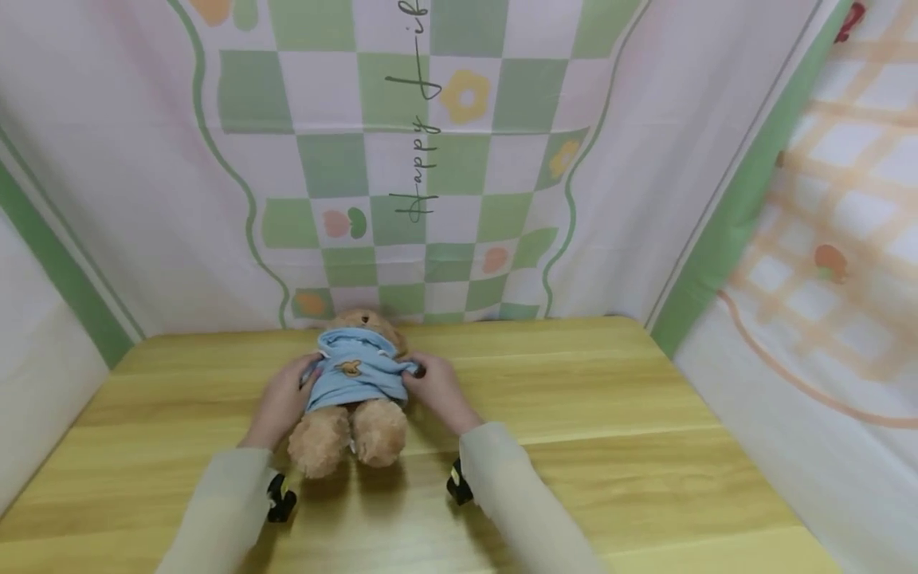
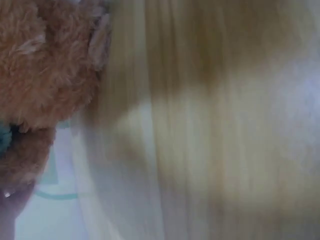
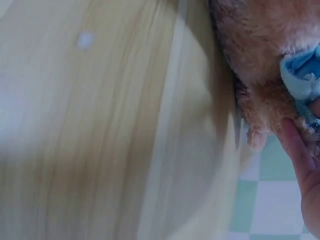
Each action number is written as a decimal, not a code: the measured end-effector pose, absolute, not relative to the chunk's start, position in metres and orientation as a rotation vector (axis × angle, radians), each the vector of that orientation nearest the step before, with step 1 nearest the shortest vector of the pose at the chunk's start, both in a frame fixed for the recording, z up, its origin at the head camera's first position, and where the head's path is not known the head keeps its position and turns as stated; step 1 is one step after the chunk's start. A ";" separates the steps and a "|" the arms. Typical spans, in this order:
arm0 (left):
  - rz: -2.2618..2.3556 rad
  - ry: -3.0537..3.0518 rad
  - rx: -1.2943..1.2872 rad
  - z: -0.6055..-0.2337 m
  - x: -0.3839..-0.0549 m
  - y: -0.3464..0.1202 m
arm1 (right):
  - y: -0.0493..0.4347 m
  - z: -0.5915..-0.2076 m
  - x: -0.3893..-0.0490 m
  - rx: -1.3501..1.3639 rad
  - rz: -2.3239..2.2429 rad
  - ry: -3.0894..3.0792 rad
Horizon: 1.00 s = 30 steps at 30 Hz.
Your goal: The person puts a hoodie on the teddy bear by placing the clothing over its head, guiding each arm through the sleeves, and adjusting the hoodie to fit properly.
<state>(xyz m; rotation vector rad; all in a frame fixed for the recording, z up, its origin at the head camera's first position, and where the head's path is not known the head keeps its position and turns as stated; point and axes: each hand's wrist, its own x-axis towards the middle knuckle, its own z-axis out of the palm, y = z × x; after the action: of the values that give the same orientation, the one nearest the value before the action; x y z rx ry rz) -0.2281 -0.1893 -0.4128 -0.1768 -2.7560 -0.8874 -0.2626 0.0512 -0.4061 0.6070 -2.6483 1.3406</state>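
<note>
A brown teddy bear [image 1: 319, 442] lies on its back near the far edge of the table, head away from me and legs towards me. It wears a light blue hoodie [image 1: 366, 387] with a small bear patch on the chest. My left hand [image 1: 281, 402] holds the bear's side at the left sleeve. At the other side, my right hand [image 1: 439, 391] pinches the right sleeve between thumb and fingers. Brown fur [image 2: 45, 65] fills the upper left of the left wrist view. In the right wrist view, the right hand's finger [image 3: 297, 150] touches fur beside the blue cuff [image 3: 300, 80].
The wooden table [image 1: 574, 446] stretches out on both sides of the bear. A green and white checked cloth [image 1: 394, 159] hangs right behind the far edge. Another cloth with orange lines [image 1: 846, 239] hangs on the right. Each wrist carries a small black device [image 1: 281, 498].
</note>
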 end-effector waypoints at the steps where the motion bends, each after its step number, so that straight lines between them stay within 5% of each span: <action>1: -0.858 -2.751 -0.183 -0.413 -0.228 -0.187 | 0.054 -0.405 -0.262 0.610 1.310 -2.653; 30: -0.580 -2.504 -0.535 -0.420 -0.233 -0.108 | 0.150 -0.383 -0.256 0.351 1.187 -2.776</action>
<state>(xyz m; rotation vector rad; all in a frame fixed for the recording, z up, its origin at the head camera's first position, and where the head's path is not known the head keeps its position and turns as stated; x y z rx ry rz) -0.2327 -0.1077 -0.4200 -0.5352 -2.5043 -0.5799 -0.2556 0.1504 -0.3829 0.3506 -2.7755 1.1869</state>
